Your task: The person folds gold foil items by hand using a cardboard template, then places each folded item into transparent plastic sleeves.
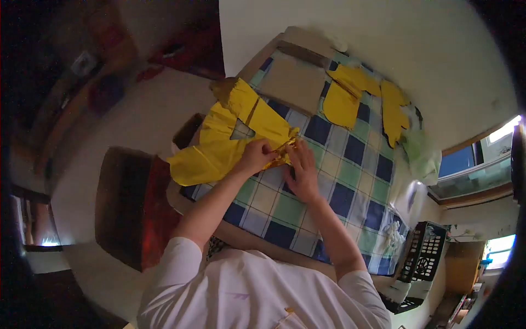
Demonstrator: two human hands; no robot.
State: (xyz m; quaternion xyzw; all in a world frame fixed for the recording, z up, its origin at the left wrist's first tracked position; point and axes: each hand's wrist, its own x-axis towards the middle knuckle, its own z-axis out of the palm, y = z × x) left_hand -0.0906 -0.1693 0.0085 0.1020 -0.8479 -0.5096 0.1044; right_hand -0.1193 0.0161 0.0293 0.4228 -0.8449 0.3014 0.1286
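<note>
A large piece of yellow fabric lies spread over the near left part of a bed or table covered with a checked cloth. My left hand has its thumb and fingers pinched on the bunched edge of this fabric. Beside it, on the right, my right hand rests with fingers stretched and apart, its fingertips touching the crumpled end of the fabric. Whether anything small lies under the right fingertips is hidden.
More yellow pieces lie farther back, with another by the wall. A flat cardboard piece is at the back. A black crate stands at the right, a red-sided box at the left, and a pale green bag near the window.
</note>
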